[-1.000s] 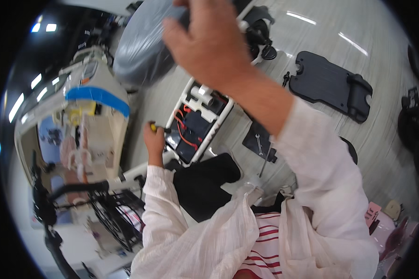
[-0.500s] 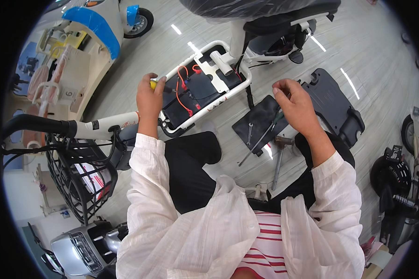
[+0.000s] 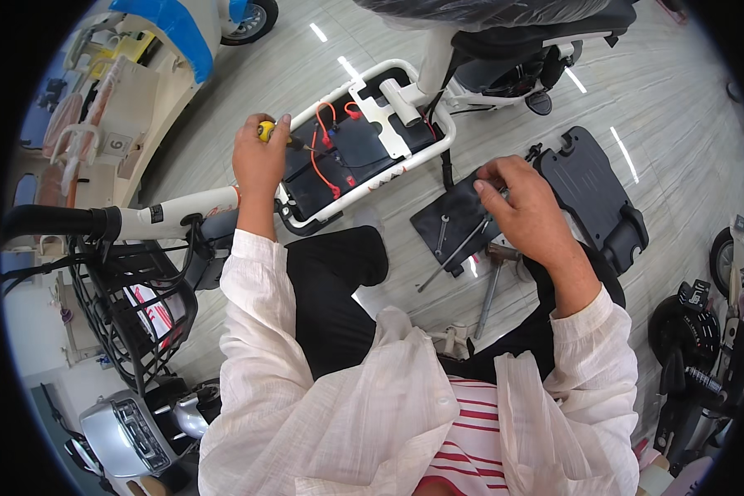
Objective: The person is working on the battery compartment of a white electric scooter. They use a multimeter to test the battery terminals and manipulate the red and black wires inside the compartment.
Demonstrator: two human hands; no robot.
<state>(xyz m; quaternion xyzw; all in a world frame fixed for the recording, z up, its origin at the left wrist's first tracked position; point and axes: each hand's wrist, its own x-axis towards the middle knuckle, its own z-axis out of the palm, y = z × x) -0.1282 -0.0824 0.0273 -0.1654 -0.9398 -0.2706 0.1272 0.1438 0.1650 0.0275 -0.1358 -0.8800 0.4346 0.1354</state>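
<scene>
My left hand (image 3: 258,159) is closed around a yellow-handled screwdriver (image 3: 269,132), its tip pointing toward the open battery bay (image 3: 351,153) of a white-framed scooter, where black batteries and red wires show. My right hand (image 3: 522,202) reaches down onto a black mat (image 3: 446,225) on the floor, fingers pinched on a small metal tool there; what it grips is partly hidden. Long metal wrenches (image 3: 448,258) lie on the mat beside it.
A black floor panel (image 3: 591,194) lies at the right. A handlebar with wire basket (image 3: 128,289) stands at my left, a cream scooter (image 3: 116,74) behind it. A hammer-like tool (image 3: 492,285) rests by my right knee. Another scooter's wheel (image 3: 686,331) is at far right.
The view has dropped from looking up to looking at the floor. My right hand came down from near the camera to the black mat. My left hand stays at the battery bay.
</scene>
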